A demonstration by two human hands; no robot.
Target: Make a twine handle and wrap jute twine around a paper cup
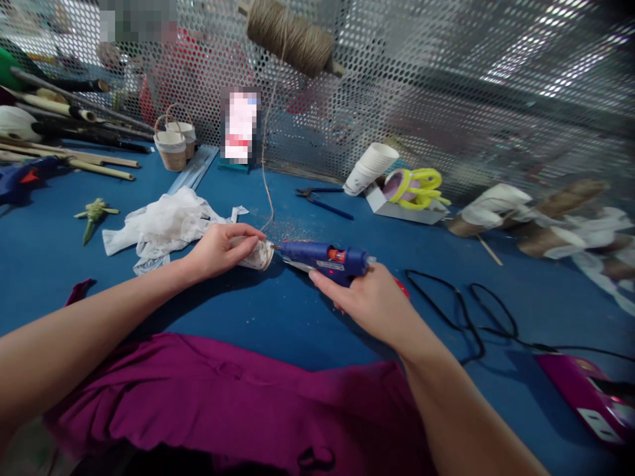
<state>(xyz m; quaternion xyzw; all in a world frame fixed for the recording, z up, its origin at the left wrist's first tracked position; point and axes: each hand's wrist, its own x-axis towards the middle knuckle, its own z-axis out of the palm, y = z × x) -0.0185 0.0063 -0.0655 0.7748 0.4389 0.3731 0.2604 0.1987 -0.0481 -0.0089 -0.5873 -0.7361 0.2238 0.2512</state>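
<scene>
My left hand (223,250) is closed around a small white paper cup (261,256), which lies on its side with its rim facing right. A thin strand of twine (266,152) comes down from above to the cup. In my right hand (374,301) is a blue glue gun (322,258), its nozzle at the cup's rim. A small red light glows on the gun's body. Left of the cup lies a crumpled heap of white lace fabric (171,225). My left fingers hide part of the cup.
A twine spool (290,36) hangs on the perforated metal screen. Pliers (325,201), stacked paper cups (372,168) and yellow-handled scissors (421,188) lie behind. A black cord (461,311) loops near a magenta power strip (585,396). Two small baskets (171,149) and a phone (241,129) stand at the back.
</scene>
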